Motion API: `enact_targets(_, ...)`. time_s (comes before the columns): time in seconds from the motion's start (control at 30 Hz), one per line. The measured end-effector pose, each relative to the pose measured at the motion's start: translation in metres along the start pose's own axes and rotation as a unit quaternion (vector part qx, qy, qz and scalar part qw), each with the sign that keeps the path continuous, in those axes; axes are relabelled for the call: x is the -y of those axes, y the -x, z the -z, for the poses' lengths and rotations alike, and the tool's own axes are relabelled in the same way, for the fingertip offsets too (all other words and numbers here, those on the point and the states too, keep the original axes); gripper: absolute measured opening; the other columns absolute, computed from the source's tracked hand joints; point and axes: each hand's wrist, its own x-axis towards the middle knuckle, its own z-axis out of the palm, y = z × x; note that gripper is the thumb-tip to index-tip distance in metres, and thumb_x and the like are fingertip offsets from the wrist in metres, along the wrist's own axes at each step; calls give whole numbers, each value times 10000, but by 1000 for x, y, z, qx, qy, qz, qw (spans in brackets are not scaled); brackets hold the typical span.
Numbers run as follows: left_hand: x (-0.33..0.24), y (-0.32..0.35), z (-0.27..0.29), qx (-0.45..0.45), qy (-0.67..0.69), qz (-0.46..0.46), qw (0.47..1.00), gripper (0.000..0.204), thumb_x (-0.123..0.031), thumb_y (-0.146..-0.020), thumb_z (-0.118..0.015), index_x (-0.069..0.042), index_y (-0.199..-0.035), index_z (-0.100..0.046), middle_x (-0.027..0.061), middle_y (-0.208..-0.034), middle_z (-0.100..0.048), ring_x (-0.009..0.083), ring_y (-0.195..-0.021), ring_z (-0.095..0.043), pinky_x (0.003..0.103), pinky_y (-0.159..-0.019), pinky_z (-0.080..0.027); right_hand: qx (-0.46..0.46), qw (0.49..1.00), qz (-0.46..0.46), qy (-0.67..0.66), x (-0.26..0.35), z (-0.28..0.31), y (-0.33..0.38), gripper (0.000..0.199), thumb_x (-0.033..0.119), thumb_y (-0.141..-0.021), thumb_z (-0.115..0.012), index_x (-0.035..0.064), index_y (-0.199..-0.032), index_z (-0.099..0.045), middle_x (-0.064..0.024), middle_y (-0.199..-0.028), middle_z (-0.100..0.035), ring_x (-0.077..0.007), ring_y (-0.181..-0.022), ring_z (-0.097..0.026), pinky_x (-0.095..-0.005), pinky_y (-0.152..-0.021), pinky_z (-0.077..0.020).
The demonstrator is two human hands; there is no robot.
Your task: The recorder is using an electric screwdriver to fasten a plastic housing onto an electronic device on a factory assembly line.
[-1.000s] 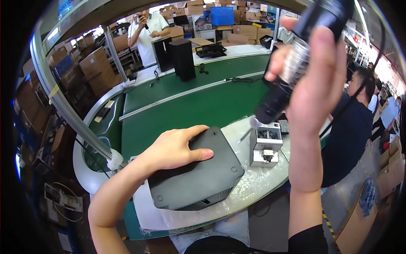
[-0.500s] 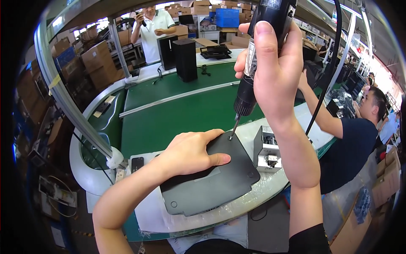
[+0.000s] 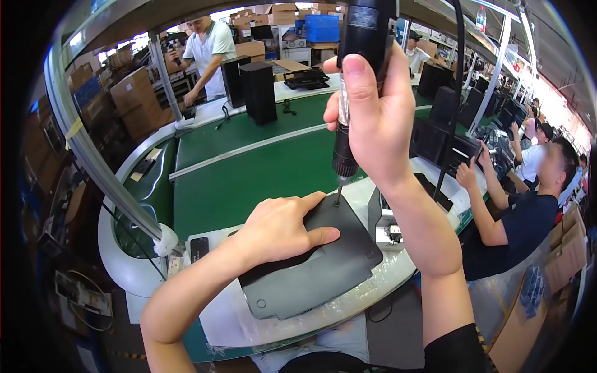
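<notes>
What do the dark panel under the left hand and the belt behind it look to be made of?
Dark panel: probably moulded plastic, matte charcoal, with an even dull surface and rounded corners. Conveyor belt: likely rubber or PVC, smooth green with a faint sheen. The left hand presses on the panel; the right hand holds an electric screwdriver.

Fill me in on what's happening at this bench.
A person at an assembly line presses their left hand flat on a dark grey panel lying on the white workbench. Their right hand grips an electric screwdriver held upright, its bit tip touching the panel's far edge. A green conveyor belt runs behind, and a co-worker works at the right.
</notes>
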Motion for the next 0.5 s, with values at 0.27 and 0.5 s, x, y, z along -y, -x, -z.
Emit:
enact_targets(0.27,33,16,15,-41,29,-31,998,513,-300,-822,-693,6,-1217,-578,176,-1074,-664,271,-981,-636,341,-875,-475,-122,990,72,-15,25,47,9,254,175,-992,-454,-3,-1159,-380,-46,-748,-538,-80,-482,-489,-222,-449,-455)
enact_targets(0.5,121,80,-68,-285,635,136,705,575,-478,-1010,-284,-20,-1292,-486,110,-1218,-562,209,-1126,-527,345,-968,-403,-206,931,13,301,-16,182,162,417,93,-947,-454,-1,-1301,-254,-156,-1070,-553,-124,-569,-547,-242,-525,-461)
